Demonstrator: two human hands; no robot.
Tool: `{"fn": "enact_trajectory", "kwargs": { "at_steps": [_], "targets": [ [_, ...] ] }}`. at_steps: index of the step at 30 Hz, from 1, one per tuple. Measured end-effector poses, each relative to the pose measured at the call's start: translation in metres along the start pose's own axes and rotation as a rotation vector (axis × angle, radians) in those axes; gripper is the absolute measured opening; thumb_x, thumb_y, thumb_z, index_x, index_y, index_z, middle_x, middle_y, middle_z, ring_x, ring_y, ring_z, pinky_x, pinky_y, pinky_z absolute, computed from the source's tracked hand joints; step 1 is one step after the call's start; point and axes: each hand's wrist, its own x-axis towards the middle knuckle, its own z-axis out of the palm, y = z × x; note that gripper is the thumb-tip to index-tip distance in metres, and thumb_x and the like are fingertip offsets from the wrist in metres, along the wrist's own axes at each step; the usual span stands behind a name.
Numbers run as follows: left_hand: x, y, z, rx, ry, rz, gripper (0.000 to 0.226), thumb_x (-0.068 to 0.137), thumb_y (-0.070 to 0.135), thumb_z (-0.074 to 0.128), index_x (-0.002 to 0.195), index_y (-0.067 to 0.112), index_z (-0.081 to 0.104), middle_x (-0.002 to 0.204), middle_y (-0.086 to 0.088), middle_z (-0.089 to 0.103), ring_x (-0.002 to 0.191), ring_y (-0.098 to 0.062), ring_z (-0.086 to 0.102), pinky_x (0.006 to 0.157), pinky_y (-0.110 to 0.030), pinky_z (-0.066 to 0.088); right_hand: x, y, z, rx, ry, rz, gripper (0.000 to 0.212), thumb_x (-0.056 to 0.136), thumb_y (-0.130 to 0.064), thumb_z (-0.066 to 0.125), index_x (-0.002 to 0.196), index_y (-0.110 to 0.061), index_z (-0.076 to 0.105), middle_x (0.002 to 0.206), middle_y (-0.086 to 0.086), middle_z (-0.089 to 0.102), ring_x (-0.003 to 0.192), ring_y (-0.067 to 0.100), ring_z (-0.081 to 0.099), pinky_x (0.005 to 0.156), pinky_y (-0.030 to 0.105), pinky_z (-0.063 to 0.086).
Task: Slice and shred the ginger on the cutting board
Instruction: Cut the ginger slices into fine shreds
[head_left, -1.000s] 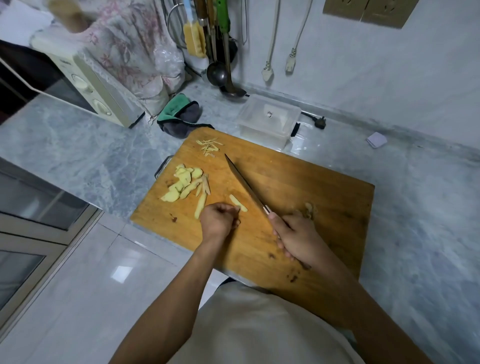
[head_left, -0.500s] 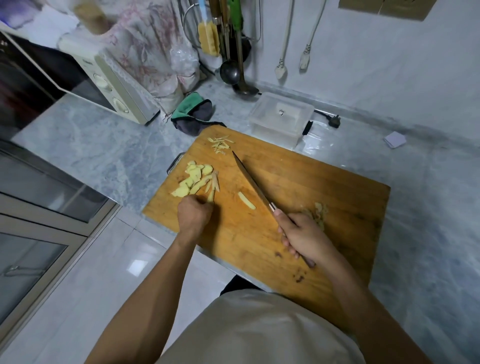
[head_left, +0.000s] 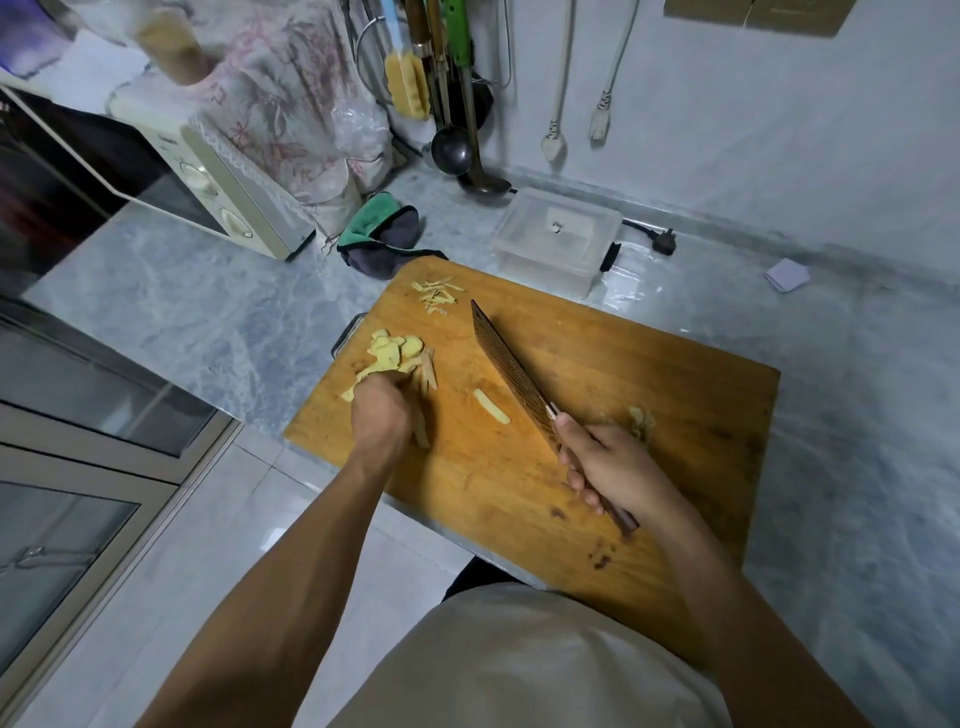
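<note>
Gripping the knife (head_left: 511, 369) handle, right hand (head_left: 613, 467) rests on cutting board (head_left: 649, 395); left hand (head_left: 379, 415) curls over ginger slices (head_left: 389, 353) near board's left edge, grip hidden.

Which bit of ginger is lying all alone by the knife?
The single pale-yellow ginger stick, just left of the dark knife blade; the other ginger sits in piles.

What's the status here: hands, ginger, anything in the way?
Left hand on the ginger slices. Right hand grips the knife, blade flat on the cutting board. One ginger strip loose beside the blade. Nothing blocking.
</note>
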Motion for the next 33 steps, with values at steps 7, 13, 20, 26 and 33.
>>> {"fn": "enact_trajectory", "kwargs": {
  "at_steps": [7,13,20,26,33],
  "targets": [
    [0.015,0.009,0.003,0.179,-0.05,-0.068,0.012,0.092,0.01,0.059,0.092,0.004,0.07,0.089,-0.013,0.068,0.081,-0.031,0.066,0.074,-0.042,0.059,0.0,0.003,-0.002,0.104,0.037,0.04,0.058,0.103,-0.057,0.038,0.082,-0.008,0.061,0.056,0.001,0.054,0.043,0.013,0.047,0.042,0.023,0.041],
    [-0.008,-0.001,0.003,0.199,0.016,0.171,0.011,0.097,0.024,0.06,0.101,0.015,0.066,0.089,-0.001,0.068,0.074,-0.018,0.062,0.065,-0.032,0.055,0.0,0.002,-0.002,0.07,0.035,0.018,0.056,0.103,-0.057,0.038,0.08,-0.01,0.06,0.056,0.0,0.054,0.043,0.012,0.048,0.042,0.025,0.041],
    [-0.023,-0.004,0.027,0.386,-0.206,0.668,0.03,0.102,0.023,0.051,0.131,0.027,0.055,0.115,-0.001,0.061,0.089,-0.02,0.065,0.08,-0.034,0.058,0.0,0.003,0.0,0.066,0.043,0.01,0.055,0.103,-0.057,0.04,0.08,-0.011,0.06,0.056,-0.001,0.054,0.044,0.011,0.049,0.043,0.025,0.041],
    [-0.007,0.0,0.028,0.47,-0.225,0.911,0.034,0.094,0.017,0.063,0.127,0.026,0.066,0.13,-0.001,0.06,0.113,-0.022,0.061,0.095,-0.032,0.052,0.0,0.002,0.0,0.045,0.045,0.008,0.054,0.104,-0.056,0.038,0.079,-0.012,0.058,0.056,-0.001,0.055,0.043,0.012,0.049,0.044,0.026,0.042],
    [-0.007,-0.004,0.033,0.404,-0.203,0.989,0.038,0.084,0.013,0.073,0.121,0.02,0.069,0.119,-0.008,0.063,0.103,-0.026,0.062,0.083,-0.04,0.059,0.002,0.004,0.0,0.046,0.045,0.002,0.055,0.104,-0.055,0.038,0.08,-0.01,0.059,0.055,0.0,0.054,0.041,0.012,0.048,0.042,0.024,0.041]
  ]
}}
